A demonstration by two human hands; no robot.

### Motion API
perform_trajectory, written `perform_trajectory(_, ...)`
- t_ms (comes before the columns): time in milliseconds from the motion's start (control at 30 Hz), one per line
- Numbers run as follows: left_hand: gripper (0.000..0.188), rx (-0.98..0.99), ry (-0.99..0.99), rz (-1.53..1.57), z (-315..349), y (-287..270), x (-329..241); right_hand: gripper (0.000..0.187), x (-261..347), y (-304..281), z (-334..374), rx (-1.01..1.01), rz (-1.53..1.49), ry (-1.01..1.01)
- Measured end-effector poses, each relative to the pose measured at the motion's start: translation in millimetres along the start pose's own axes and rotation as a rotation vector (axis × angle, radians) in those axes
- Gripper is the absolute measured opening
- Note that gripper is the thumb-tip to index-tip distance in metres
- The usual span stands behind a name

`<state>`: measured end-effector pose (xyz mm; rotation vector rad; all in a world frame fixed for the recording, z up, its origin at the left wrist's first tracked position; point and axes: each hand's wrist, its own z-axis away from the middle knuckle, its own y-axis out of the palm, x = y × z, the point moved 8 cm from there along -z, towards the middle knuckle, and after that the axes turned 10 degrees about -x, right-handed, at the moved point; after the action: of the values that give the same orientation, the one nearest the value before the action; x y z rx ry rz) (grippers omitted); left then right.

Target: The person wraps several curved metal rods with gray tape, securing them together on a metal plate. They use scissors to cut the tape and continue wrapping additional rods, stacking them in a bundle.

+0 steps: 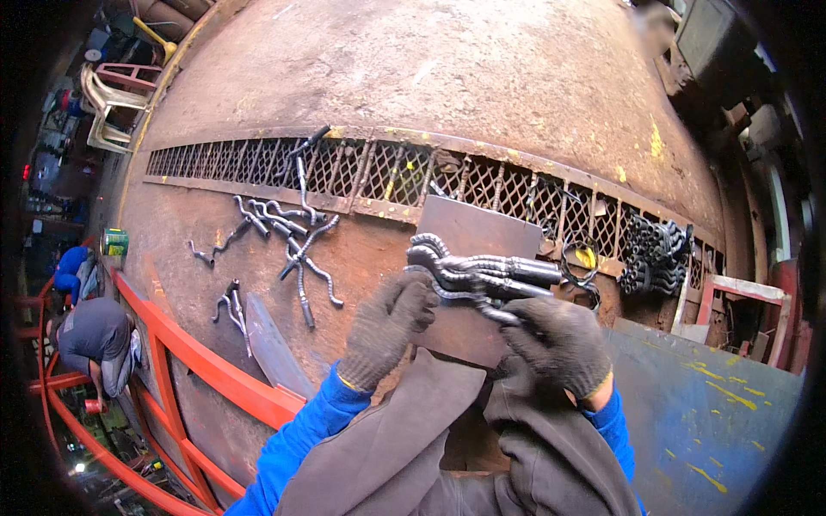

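Several bent metal pipes (490, 273), grey and shiny with ridged bends, lie bunched in front of me over a flat brown metal plate (473, 225). My left hand (391, 320), in a dark knitted glove, has its fingers curled at the bent end of the nearest pipe. My right hand (557, 342), gloved too and slightly blurred, closes on the other end of that pipe, beside the straight dark ends. The fingertips of both hands are partly hidden.
Loose bent pipes (297, 232) are scattered on the floor at left. A stacked pile of pipes (656, 255) stands at right by a floor grate (447, 176). Red railing (198, 361) runs at left; beyond it a person (95, 335) bends down. A blue-grey sheet (705, 413) lies at right.
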<state>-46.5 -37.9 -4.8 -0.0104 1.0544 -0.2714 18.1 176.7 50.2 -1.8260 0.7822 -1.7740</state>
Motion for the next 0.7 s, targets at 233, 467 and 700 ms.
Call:
perform_trajectory(233,0.028,0.03,-0.168,0.046,-6,-7,28,0.033,12,42,-7,0.161,0.138,-0.066)
perform_trajectory(467,0.027,-0.019,-0.062,-0.056,-14,6,30,0.04,14,42,-9,0.251,0.063,-0.129)
perform_trajectory(700,0.023,-0.149,-0.175,-0.024,-11,6,30,0.031,6,19,-2,0.025,0.098,-0.098)
